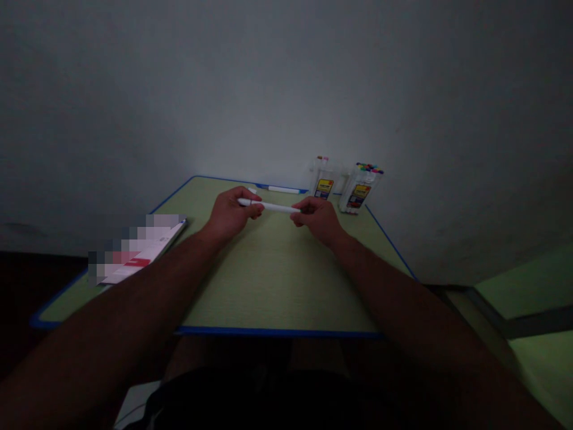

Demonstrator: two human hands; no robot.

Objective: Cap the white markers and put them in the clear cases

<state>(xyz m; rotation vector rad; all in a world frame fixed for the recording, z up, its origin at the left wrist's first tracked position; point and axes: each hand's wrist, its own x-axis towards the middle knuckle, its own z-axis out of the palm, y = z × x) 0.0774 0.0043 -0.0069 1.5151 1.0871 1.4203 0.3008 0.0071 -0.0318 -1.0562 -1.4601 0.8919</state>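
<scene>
A white marker pen (278, 208) is held level above the desk, between both hands. My left hand (233, 210) is closed around its left end, thumb and fingers pinching it. At the other end, my right hand (317, 216) pinches the tip between thumb and fingers. A small white piece (252, 191) shows just above my left fingers; I cannot make out whether it belongs to the pen. Behind the hands, another white marker (283, 190) lies along the desk's far edge.
Two clear marker cases (360, 190) stand at the back right, the right one full of coloured caps, the left one (323, 182) showing few. A book or magazine (147, 251), partly blurred, lies on the left. The blue-edged desk (277, 286) meets a pale wall (268, 89).
</scene>
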